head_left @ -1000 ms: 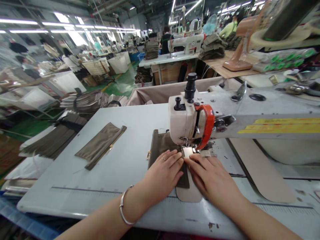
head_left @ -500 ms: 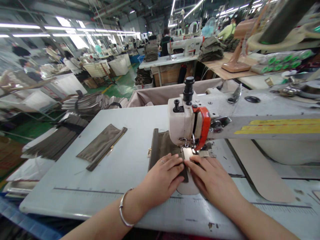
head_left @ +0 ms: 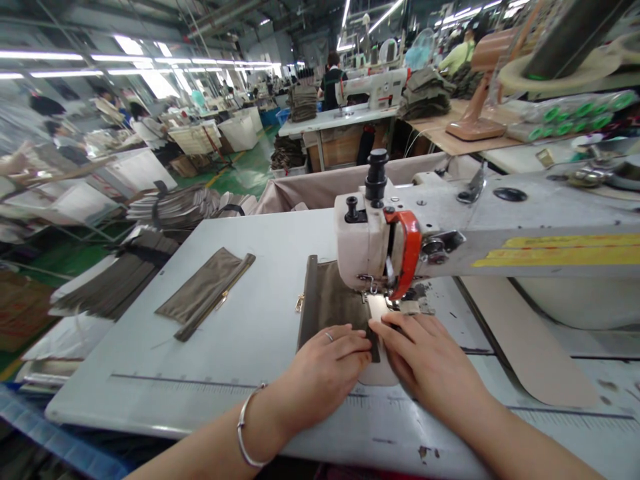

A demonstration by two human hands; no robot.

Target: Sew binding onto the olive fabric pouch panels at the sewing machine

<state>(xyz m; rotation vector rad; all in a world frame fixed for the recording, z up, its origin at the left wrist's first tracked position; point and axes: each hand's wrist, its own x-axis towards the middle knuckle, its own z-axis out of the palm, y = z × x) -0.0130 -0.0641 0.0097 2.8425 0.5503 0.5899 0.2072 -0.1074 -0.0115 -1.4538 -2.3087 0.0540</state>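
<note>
Both hands lie flat and open, the left hand [head_left: 320, 370] on the near edge of the olive fabric piece [head_left: 330, 300] and the right hand [head_left: 430, 370] beside it over the pale strip [head_left: 374, 379], apparently to keep both layers level on the table [head_left: 240, 347], just in front of the sewing machine [head_left: 365, 247].

Bright tube lights [head_left: 60, 57] are glaring far beyond the left hand [head_left: 320, 373], flooding the hall evenly; the table [head_left: 200, 373] is showing only soft shadows, while edges are bending and smearing.
</note>
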